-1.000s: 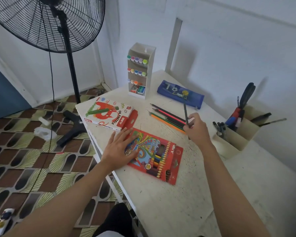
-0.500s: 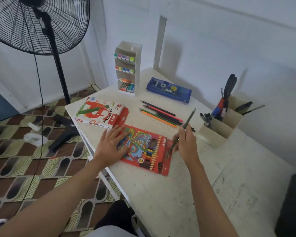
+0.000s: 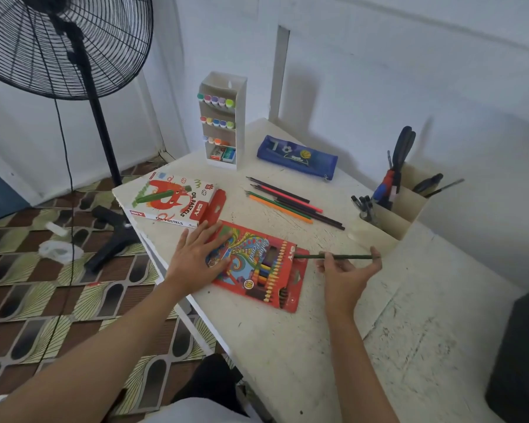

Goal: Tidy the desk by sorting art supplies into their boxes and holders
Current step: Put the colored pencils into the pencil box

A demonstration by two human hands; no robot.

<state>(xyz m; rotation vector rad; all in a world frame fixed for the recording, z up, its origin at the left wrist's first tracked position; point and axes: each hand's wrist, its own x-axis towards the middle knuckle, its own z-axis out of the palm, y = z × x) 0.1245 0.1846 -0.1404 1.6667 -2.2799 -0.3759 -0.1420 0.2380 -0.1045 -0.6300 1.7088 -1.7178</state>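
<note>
The left hand (image 3: 196, 257) lay flat, fingers straight, on the coloured-pencil box (image 3: 257, 264). The right hand (image 3: 345, 276) pinched a dark green pencil (image 3: 342, 256), its tip at the box's 3 o'clock end. Loose pencils (image 3: 290, 203) lay at 12 o'clock, the oil pastels box (image 3: 171, 199) at 10.

Boxes, 2: oil pastels box (image 3: 168, 199), coloured pencil box (image 3: 257, 264). Holders, 2: tall marker holder (image 3: 241, 123) at far corner of table (image 3: 287, 346), low pen holder (image 3: 409, 209) by right edge. Pencil case (image 3: 297, 155), 1. Loose pencils (image 3: 287, 203), about 6, mid-table; 1 more dark green pencil (image 3: 348, 256) in right hand (image 3: 345, 276). Fan (image 3: 58, 41), 1
</note>
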